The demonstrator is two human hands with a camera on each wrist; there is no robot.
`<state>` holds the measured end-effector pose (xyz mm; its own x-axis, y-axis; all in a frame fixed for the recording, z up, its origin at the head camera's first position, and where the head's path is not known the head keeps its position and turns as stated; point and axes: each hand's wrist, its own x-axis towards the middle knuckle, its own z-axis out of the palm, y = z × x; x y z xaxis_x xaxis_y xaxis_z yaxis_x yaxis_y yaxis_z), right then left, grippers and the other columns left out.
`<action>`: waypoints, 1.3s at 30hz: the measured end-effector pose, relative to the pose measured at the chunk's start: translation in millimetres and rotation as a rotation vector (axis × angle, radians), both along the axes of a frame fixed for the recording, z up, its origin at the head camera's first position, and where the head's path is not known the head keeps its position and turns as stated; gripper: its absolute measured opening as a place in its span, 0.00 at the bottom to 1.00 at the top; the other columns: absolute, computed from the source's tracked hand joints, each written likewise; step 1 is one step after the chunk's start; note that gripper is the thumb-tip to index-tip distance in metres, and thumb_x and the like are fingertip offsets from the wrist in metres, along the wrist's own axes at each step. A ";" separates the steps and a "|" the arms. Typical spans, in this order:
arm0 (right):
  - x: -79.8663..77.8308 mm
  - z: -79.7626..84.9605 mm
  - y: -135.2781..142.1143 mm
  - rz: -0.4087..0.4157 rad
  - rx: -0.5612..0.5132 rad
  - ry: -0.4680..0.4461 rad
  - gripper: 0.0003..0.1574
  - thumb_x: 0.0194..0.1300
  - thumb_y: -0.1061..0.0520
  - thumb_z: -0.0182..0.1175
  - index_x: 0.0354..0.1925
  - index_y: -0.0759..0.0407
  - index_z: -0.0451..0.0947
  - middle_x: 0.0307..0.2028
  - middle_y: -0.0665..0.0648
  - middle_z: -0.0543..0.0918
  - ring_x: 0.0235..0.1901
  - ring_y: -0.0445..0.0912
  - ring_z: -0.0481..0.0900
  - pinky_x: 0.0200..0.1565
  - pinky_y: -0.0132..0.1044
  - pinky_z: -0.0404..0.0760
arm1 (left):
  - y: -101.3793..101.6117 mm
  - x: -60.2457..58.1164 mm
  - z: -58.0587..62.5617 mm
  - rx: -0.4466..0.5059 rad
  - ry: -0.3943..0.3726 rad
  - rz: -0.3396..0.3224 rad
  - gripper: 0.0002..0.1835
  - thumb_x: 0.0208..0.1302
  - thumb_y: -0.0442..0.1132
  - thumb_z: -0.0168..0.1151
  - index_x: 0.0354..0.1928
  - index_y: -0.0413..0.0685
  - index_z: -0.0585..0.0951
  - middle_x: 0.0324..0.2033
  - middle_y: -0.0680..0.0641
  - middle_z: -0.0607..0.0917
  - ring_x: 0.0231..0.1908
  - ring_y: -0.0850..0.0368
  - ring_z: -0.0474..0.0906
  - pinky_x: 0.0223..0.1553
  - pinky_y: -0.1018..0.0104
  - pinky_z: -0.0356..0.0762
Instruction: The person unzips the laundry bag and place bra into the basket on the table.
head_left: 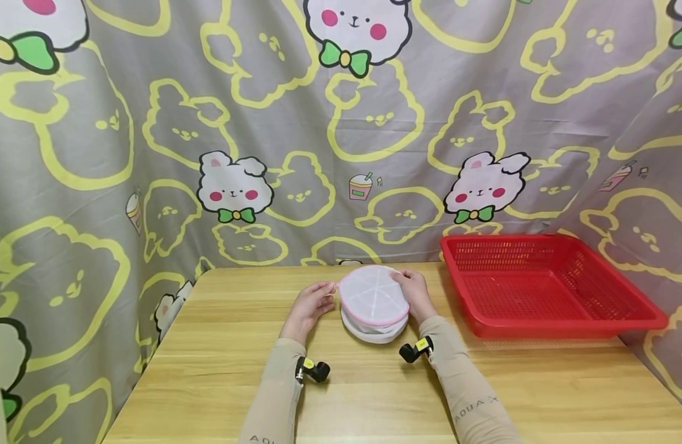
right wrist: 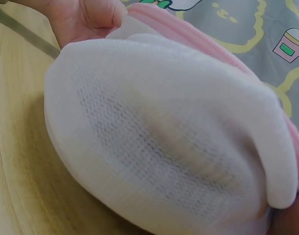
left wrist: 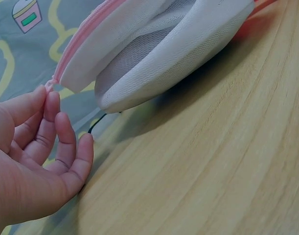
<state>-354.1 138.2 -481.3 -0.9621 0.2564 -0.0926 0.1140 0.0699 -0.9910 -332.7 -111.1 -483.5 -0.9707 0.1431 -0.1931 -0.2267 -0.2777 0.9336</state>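
A round white mesh laundry bag [head_left: 372, 295] with a pink zipper around its top edge is held over the middle of the table. My left hand [head_left: 312, 308] is at its left side. In the left wrist view, thumb and index finger pinch the small pink zipper pull [left wrist: 50, 84], while the other fingers are loosely bent. On the far right side, my right hand [head_left: 415, 295] grips the bag's rim with the thumb on the lid. The right wrist view is mostly filled by the bag's soft mesh side [right wrist: 139, 142], which hides most of the right fingers.
A red perforated plastic basket [head_left: 546, 324] stands on the right of the wooden table [head_left: 363, 401]. Behind and beside the table hangs a grey curtain [head_left: 302, 135] with cartoon animals. Both forearms wear beige sleeves with small black wrist cameras.
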 end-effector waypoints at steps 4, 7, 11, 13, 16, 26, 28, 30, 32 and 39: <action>1.2 0.6 -0.4 -0.014 0.001 0.001 0.11 0.57 0.55 0.58 0.31 0.63 0.73 0.21 0.48 0.73 0.24 0.39 0.71 0.28 0.29 0.72 | 1.5 -0.2 -1.6 -0.001 -0.004 0.026 0.12 0.55 0.40 0.61 0.40 0.43 0.77 0.28 0.53 0.80 0.28 0.61 0.74 0.50 0.54 0.73; 1.2 0.9 -0.3 -0.025 -0.008 0.002 0.11 0.57 0.55 0.58 0.31 0.63 0.73 0.21 0.48 0.72 0.24 0.39 0.71 0.28 0.29 0.73 | 2.1 -0.4 -1.7 0.000 -0.002 0.031 0.10 0.55 0.39 0.61 0.38 0.44 0.78 0.28 0.53 0.80 0.28 0.61 0.74 0.48 0.55 0.74; 1.1 1.2 0.1 -0.021 -0.022 -0.007 0.10 0.57 0.55 0.58 0.31 0.63 0.73 0.21 0.49 0.72 0.23 0.39 0.71 0.28 0.30 0.73 | 1.7 -0.9 -1.7 0.009 -0.007 0.034 0.09 0.56 0.39 0.61 0.38 0.45 0.78 0.28 0.53 0.80 0.28 0.61 0.75 0.48 0.55 0.75; 1.9 1.8 1.1 -0.002 -0.012 -0.021 0.11 0.57 0.55 0.58 0.32 0.63 0.73 0.22 0.49 0.73 0.24 0.39 0.71 0.28 0.30 0.73 | 0.8 -1.4 -2.1 0.014 -0.013 0.037 0.09 0.56 0.40 0.61 0.38 0.46 0.78 0.28 0.53 0.80 0.28 0.61 0.75 0.47 0.55 0.75; 4.2 3.5 3.8 0.052 -0.014 -0.041 0.11 0.57 0.56 0.58 0.33 0.64 0.73 0.23 0.49 0.73 0.24 0.39 0.72 0.28 0.29 0.73 | -0.6 -2.1 -3.0 0.021 -0.023 0.044 0.08 0.56 0.39 0.61 0.38 0.47 0.79 0.27 0.53 0.81 0.28 0.61 0.75 0.46 0.57 0.75; 13.1 11.9 14.1 0.242 -0.019 -0.076 0.16 0.58 0.55 0.58 0.40 0.66 0.71 0.25 0.49 0.74 0.24 0.39 0.71 0.27 0.29 0.72 | -3.6 -4.2 -3.0 0.019 -0.020 0.058 0.08 0.55 0.40 0.61 0.37 0.47 0.78 0.27 0.54 0.81 0.27 0.61 0.75 0.42 0.59 0.76; 14.5 12.6 15.1 0.249 0.011 -0.077 0.15 0.58 0.55 0.58 0.40 0.65 0.71 0.26 0.50 0.74 0.25 0.40 0.69 0.27 0.29 0.71 | -3.5 -3.9 -2.7 0.022 -0.019 0.061 0.08 0.55 0.40 0.61 0.37 0.47 0.78 0.27 0.53 0.81 0.27 0.61 0.74 0.41 0.59 0.76; 16.3 13.0 16.0 0.266 0.056 -0.065 0.15 0.58 0.55 0.57 0.40 0.65 0.72 0.27 0.51 0.73 0.26 0.41 0.69 0.28 0.29 0.71 | -3.0 -3.1 -2.3 0.022 -0.019 0.064 0.08 0.55 0.40 0.61 0.38 0.46 0.78 0.27 0.53 0.81 0.27 0.60 0.74 0.41 0.60 0.77; 18.5 13.6 16.4 0.283 0.089 -0.056 0.16 0.58 0.55 0.57 0.40 0.66 0.72 0.28 0.52 0.73 0.28 0.41 0.70 0.30 0.30 0.72 | -2.6 -2.3 -2.1 0.024 -0.020 0.069 0.09 0.55 0.39 0.61 0.38 0.46 0.78 0.27 0.52 0.81 0.27 0.60 0.74 0.41 0.59 0.77; 23.9 14.7 19.3 0.344 0.166 -0.041 0.16 0.58 0.53 0.58 0.39 0.65 0.72 0.27 0.52 0.72 0.26 0.42 0.69 0.30 0.33 0.73 | -1.3 -2.9 -2.1 0.030 -0.018 0.077 0.11 0.54 0.40 0.63 0.38 0.44 0.78 0.27 0.52 0.81 0.26 0.60 0.75 0.38 0.62 0.78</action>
<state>-330.2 157.5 -466.6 -0.9909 -0.0665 -0.1170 0.0950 0.2700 -0.9582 -335.6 -112.4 -485.6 -0.9754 0.0743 -0.2074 -0.2203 -0.3226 0.9206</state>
